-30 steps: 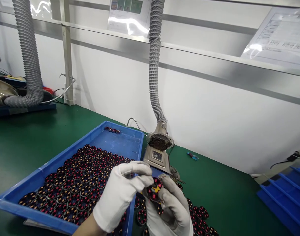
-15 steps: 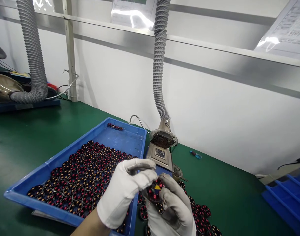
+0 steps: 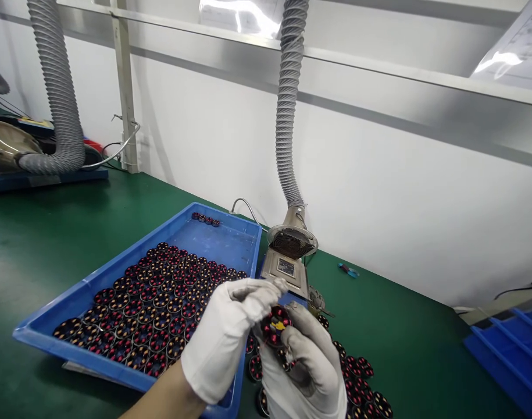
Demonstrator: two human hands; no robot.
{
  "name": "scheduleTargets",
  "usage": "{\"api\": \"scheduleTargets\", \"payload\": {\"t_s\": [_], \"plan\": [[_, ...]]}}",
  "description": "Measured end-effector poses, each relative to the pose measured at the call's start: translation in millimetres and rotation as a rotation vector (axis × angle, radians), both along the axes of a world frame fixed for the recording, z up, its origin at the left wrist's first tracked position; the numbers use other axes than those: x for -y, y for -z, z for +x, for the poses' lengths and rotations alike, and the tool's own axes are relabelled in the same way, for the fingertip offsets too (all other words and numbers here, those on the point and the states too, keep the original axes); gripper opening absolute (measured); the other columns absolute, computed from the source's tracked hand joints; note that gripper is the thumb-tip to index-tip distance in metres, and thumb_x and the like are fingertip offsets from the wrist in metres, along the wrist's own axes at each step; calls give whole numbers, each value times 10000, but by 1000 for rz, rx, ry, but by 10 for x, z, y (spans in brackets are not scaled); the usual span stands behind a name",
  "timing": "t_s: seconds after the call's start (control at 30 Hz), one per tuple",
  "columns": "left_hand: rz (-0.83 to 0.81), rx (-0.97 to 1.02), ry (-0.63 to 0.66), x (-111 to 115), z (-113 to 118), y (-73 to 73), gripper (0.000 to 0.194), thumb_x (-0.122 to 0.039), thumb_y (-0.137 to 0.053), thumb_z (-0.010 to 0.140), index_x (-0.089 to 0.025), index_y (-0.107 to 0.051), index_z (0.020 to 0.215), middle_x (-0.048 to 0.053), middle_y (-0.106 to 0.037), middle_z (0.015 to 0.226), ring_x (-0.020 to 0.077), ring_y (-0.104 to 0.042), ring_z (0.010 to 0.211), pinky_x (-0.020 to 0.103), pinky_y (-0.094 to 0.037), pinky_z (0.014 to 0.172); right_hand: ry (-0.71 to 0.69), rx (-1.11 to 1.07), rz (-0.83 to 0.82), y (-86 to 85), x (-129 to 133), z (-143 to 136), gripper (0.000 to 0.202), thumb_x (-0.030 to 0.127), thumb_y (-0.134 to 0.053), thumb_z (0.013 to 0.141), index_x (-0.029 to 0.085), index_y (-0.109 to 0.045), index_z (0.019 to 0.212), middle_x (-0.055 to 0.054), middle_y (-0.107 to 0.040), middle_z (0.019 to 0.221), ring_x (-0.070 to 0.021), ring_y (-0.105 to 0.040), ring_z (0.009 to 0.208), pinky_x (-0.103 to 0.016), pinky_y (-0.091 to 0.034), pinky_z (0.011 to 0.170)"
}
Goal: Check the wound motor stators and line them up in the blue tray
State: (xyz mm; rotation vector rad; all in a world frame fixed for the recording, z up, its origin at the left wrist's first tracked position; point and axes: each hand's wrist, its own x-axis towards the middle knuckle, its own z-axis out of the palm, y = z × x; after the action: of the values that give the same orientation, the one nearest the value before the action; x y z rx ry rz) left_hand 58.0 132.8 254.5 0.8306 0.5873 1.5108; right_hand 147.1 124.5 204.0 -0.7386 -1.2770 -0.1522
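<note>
My right hand, in a white glove with greyed fingers, pinches a round wound coil core with red windings and a yellow centre. Just above its rim is my left hand, also gloved in white, its fingertips pressed together. Whatever lies between those fingertips is too small to make out. Left of the hands, a blue tray holds many similar cores in rows, with red or copper-coloured windings. More loose cores lie on the green table beside and behind my right hand.
Behind the hands stands a metal heating unit under a grey flexible duct. Small blue-handled pliers lie to its right. A blue slatted rack is at the right edge.
My left fingertips have lifted slightly up and away from the core's rim. The core stays in my right hand, now turned a little more face-on. The camera view has shifted slightly.
</note>
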Motion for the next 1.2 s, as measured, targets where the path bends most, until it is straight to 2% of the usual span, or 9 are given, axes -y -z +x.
{"api": "scheduleTargets", "payload": {"t_s": [0.07, 0.17, 0.3, 0.47, 0.6, 0.8, 0.97, 1.07, 1.2], "plan": [[13, 20, -30, -5, -44, 10, 156, -310, -720, 688, -207, -707, 804, 4, -662, 742, 136, -593, 763, 214, -470, 788, 42, -67, 54, -6, -21, -30, 467, 28, -732, 595, 281, -615, 970, -6, -644, 1052, -184, -631, 862, -326, -561, 687], [4, -85, 62, 0, -106, -37, 245, -222, -726, 689, -228, -687, 930, -9, -667, 789, 122, -591, 813, 173, -461, 757, 87, -75, 82, 14, -28, -15, 347, 27, -701, 636, 240, -608, 894, -38, -654, 1013, -193, -638, 834, -341, -575, 651], [-42, -157, 90, 11, -87, -99, 143, -157, -701, 653, -192, -697, 792, -8, -669, 753, 100, -570, 694, 154, -449, 641, 137, 87, -41, 141, -13, 133, 399, 103, -705, 658, 293, -570, 982, -57, -629, 1087, -226, -637, 883, -385, -587, 651], [-38, -115, 68, 6, -26, -83, 73, -150, -705, 597, -156, -654, 648, -9, -615, 643, 96, -522, 617, 169, -435, 588, 140, 112, -57, 264, -38, 244, 450, 151, -714, 651, 341, -551, 1025, -46, -607, 1139, -241, -644, 874, -396, -590, 620], [-45, -90, 45, -13, -14, -45, 80, -140, -718, 596, -156, -649, 633, -16, -611, 630, 85, -521, 602, 154, -431, 579, 133, 90, -44, 178, -41, 164, 401, 108, -682, 678, 300, -566, 1011, -48, -619, 1093, -223, -642, 887, -364, -578, 663], [15, 82, -48, -53, -28, -19, 147, -239, -740, 681, -226, -706, 823, -10, -682, 748, 114, -621, 754, 171, -485, 748, -5, 19, 14, 15, -8, 16, 416, -11, -652, 666, 236, -573, 991, -58, -595, 1079, -196, -612, 921, -323, -583, 670], [-36, -14, 71, -9, -35, -75, 153, -189, -742, 667, -202, -706, 815, -1, -697, 785, 95, -613, 736, 131, -480, 695, 4, 61, 8, -4, 1, -6, 498, -72, -653, 639, 247, -578, 1015, -24, -617, 1050, -170, -612, 931, -302, -562, 725], [-77, 53, 84, 5, -2, -68, 136, -161, -755, 639, -184, -704, 763, -15, -689, 720, 71, -601, 663, 104, -476, 638, -6, 60, 15, -7, -2, -8, 494, -84, -620, 660, 243, -572, 1028, -19, -617, 1068, -155, -613, 937, -295, -549, 745], [-63, 164, -67, -64, -11, -47, 207, -228, -801, 627, -206, -702, 807, -11, -696, 752, 87, -628, 702, 118, -502, 683, -27, 62, -1, -9, 2, 24, 433, -23, -685, 642, 231, -577, 975, -33, -618, 1063, -163, -626, 917, -296, -554, 741]]}}
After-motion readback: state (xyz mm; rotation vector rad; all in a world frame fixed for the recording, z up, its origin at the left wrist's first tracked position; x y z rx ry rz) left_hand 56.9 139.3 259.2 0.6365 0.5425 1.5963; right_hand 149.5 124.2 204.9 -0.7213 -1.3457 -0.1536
